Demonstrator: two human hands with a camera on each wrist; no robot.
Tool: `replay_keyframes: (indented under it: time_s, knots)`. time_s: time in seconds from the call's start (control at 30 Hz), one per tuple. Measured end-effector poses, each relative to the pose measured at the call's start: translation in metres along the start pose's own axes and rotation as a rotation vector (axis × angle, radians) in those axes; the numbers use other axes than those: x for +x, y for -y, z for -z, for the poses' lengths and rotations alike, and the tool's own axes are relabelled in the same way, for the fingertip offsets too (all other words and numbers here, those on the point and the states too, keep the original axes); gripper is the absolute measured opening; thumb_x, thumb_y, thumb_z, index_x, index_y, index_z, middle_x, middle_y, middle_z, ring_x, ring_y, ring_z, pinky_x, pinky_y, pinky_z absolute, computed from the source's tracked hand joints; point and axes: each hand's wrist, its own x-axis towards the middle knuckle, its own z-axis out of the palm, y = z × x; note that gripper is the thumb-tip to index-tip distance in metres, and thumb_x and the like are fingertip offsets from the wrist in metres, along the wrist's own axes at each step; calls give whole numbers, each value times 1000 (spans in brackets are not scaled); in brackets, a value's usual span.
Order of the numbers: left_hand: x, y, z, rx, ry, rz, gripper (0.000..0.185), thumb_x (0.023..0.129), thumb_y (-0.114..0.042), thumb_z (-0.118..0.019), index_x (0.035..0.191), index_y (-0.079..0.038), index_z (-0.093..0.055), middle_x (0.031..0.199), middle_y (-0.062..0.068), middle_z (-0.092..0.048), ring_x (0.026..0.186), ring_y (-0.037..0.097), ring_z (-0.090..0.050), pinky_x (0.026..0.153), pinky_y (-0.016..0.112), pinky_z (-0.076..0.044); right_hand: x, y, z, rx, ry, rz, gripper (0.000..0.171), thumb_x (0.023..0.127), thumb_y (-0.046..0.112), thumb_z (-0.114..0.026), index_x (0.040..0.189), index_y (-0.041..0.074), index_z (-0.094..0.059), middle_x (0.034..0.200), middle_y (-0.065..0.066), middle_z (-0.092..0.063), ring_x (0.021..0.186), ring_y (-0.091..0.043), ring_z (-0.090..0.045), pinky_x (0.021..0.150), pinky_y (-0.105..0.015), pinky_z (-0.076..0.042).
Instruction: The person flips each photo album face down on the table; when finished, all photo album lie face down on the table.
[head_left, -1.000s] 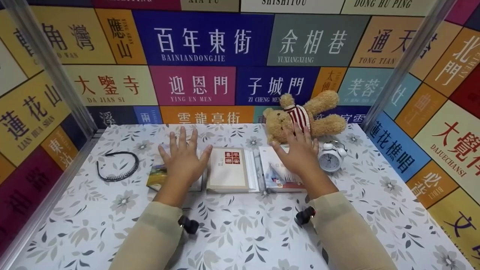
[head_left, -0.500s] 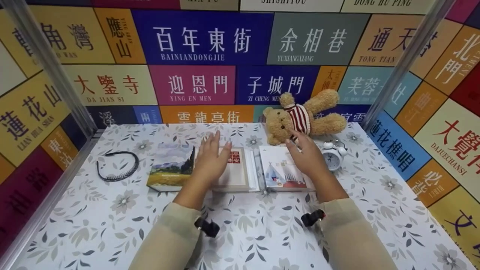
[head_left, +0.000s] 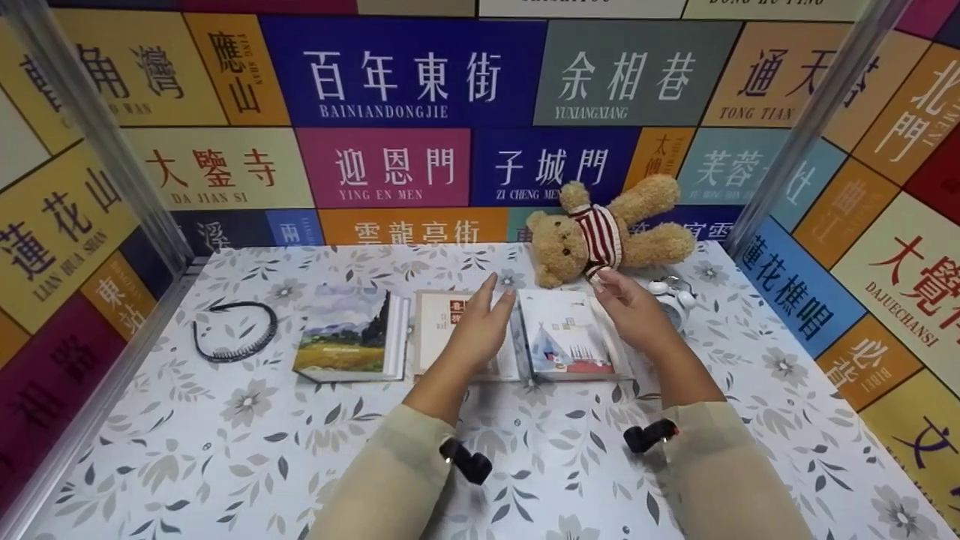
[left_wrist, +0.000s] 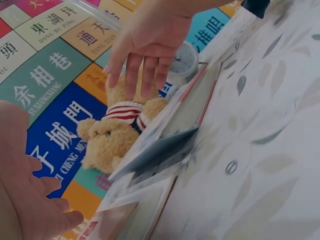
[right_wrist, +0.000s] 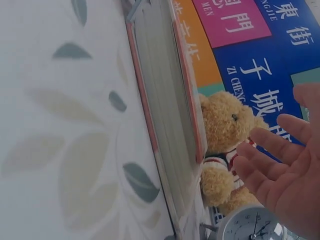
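Note:
Three books lie in a row on the floral table [head_left: 225,450]: a landscape-cover book [head_left: 345,334], a cream book with a red label [head_left: 442,326], and a white book with a tent picture [head_left: 568,337] [left_wrist: 165,145] [right_wrist: 167,95]. My left hand [head_left: 487,307] [left_wrist: 40,200] hovers over the cream book, fingers straight, by the white book's left edge. My right hand [head_left: 619,296] [left_wrist: 142,55] [right_wrist: 280,160] is open at that book's right edge. In the wrist views neither hand grips the book.
A teddy bear [head_left: 600,232] [left_wrist: 115,132] [right_wrist: 225,130] in a striped shirt lies against the back wall. A white alarm clock [head_left: 675,296] [left_wrist: 185,60] [right_wrist: 252,225] stands right of the books, partly behind my right hand. A black headband [head_left: 236,330] lies at the left.
My left hand has slid right, off the landscape book and across the cream book to the white book's left edge. My right hand has shifted to that book's right edge.

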Motion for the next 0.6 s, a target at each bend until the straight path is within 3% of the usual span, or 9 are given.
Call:
replay_keyframes:
  time_s: [0.2,0.43,0.6]
  knots:
    - [6,-3,-27,-131,-24,68,69,99,-56,-40,157,-20,-29,163,9,-29,151,28,-26,124,46,-23,2,-15,0,0,32,0,60,100,50,-49,148,14,-45,143,-16,-55,135,-37,-48,113,-53,-38]
    - [5,-1,-51,-176,-10,112,71,98,-53,-42,157,-16,-28,163,12,-27,151,29,-25,125,44,-21,2,-26,-7,-2,50,-13,55,102,41,-50,149,12,-44,144,-17,-54,137,-36,-46,116,-52,-33]
    - [2,5,-64,-246,25,156,80,95,-52,-51,158,-13,-23,163,14,-25,152,31,-23,126,44,-19,0,-30,-9,-6,75,-66,59,102,43,-49,151,12,-39,144,-20,-53,136,-38,-46,116,-54,-32]
